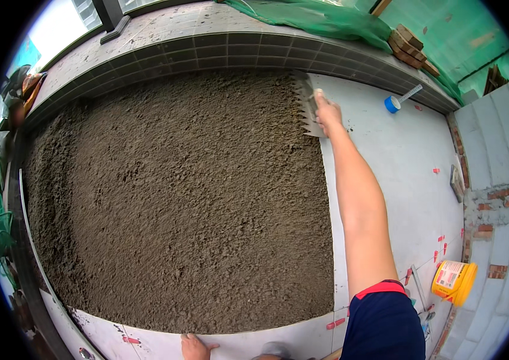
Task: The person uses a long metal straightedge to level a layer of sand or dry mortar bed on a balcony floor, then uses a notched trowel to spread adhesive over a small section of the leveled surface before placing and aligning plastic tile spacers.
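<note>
My right arm is stretched far forward, and my right hand [328, 114] is closed round the handle of a notched trowel [309, 123]. Its toothed edge faces left over the far right border of a bed of dark, crumbly mortar [194, 198]. Beneath the trowel's other side lies the pale tile [392, 162] that borders the bed on the right. My left hand [195, 348] rests at the near edge, on the pale tiles [158, 342] beside the mortar, thumb spread and nothing visible in it. Part of that hand is cut off by the picture's lower rim.
A blue tape roll [392, 104] lies on the right tile. Along the right wall stand a yellow bucket [455, 283] and a small dark block [457, 183]. Red leveling clips [336, 323] stick up at tile joints. A tiled ledge [230, 51] bounds the far side; a metal straightedge [35, 240] lies left.
</note>
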Motion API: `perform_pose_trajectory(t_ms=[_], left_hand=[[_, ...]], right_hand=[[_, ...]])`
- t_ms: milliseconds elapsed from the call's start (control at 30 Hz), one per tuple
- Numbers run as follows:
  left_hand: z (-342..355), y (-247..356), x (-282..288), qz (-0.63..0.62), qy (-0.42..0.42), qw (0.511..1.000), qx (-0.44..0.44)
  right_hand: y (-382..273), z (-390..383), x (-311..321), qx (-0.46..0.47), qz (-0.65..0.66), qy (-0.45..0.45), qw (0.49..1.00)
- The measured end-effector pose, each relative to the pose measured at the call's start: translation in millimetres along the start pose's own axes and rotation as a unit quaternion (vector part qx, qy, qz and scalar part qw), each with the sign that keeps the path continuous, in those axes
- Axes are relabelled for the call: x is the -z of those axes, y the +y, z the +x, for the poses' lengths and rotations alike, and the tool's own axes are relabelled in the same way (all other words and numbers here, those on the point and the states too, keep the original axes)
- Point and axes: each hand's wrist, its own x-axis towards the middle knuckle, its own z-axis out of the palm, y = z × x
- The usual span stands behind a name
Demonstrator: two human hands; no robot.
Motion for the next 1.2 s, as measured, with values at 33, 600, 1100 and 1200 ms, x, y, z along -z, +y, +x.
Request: perform_pose_trajectory(t_ms=[33,600,1100,1200], left_hand=[[-3,-5,-2,0.014,0.024,1.000,-0.008],[-4,-3,-1,0.057,0.156,0.980,-0.110],[1,7,5,0.015,-0.011,0.994,0.105],[1,8,0,0.026,0.003,0.995,0.098]], right_hand=[[-6,-7,-17,0.008,-0.013,-0.027,1.000],[-16,-201,-59,0.130,-0.118,-0.239,0.955],[9,-15,-32,0.020,-0.061,0.042,0.997],[12,-8,-25,0.007,-0.071,0.026,0.997]])
